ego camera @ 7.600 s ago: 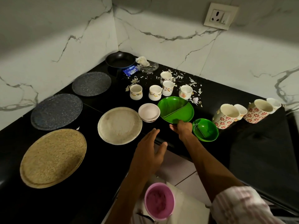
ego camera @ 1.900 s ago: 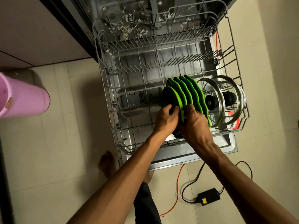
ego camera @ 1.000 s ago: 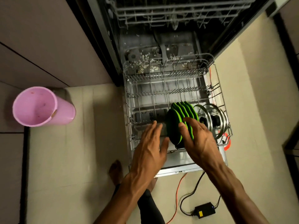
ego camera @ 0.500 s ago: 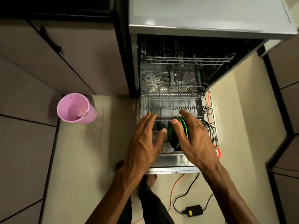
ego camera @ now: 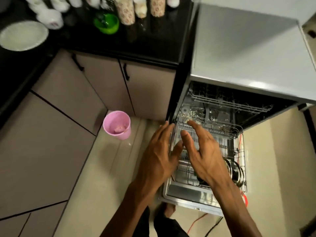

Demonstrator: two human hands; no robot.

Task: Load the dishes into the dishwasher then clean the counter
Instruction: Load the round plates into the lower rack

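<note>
Dim indoor light, motion blur, wide-angle distortion

No lettering, label, brand or number can be read on anything.

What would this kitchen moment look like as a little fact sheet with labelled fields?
left hand: left hand open, holding nothing
right hand: right hand open, holding nothing
dishwasher: lower rack pulled out, round metal lids upright at its right side
floor: pink bucket beside the cabinets
counter: green bowl, white plate, several cups, all blurred
task stage: dishes remain on the counter
</note>
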